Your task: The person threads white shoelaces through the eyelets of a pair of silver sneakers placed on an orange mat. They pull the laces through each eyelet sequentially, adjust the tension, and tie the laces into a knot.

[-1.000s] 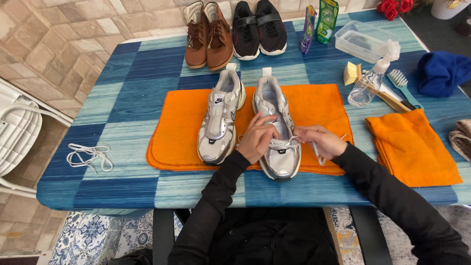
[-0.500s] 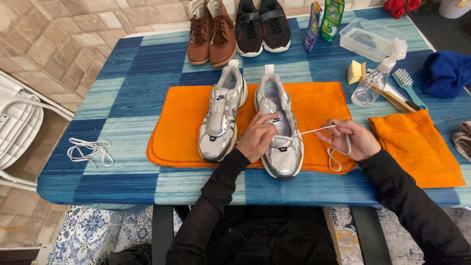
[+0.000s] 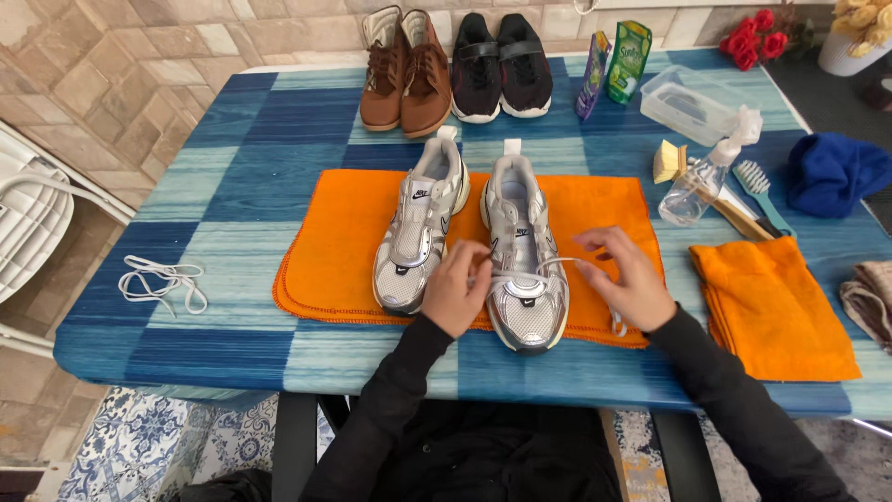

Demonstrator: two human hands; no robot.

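Two silver running shoes lie side by side on an orange towel (image 3: 334, 242). My left hand (image 3: 457, 290) rests against the left side of the right-hand shoe (image 3: 522, 251), fingers pinching at its eyelets. My right hand (image 3: 630, 277) hovers just right of that shoe and pinches a white lace (image 3: 563, 264) that runs from the shoe's front eyelets; a loop of it trails down to the towel edge. The left-hand shoe (image 3: 418, 228) has no lace and nobody touches it.
A loose white lace (image 3: 160, 282) lies at the table's left. At the back stand brown shoes (image 3: 405, 70) and black shoes (image 3: 502, 65). To the right are a spray bottle (image 3: 701, 177), brushes (image 3: 757, 186), a clear box (image 3: 692, 100), a folded orange cloth (image 3: 776, 307) and a blue cloth (image 3: 836, 172).
My right hand pulled the lace out to the right, then came back in close to the shoe. My left hand stayed on the shoe's side.
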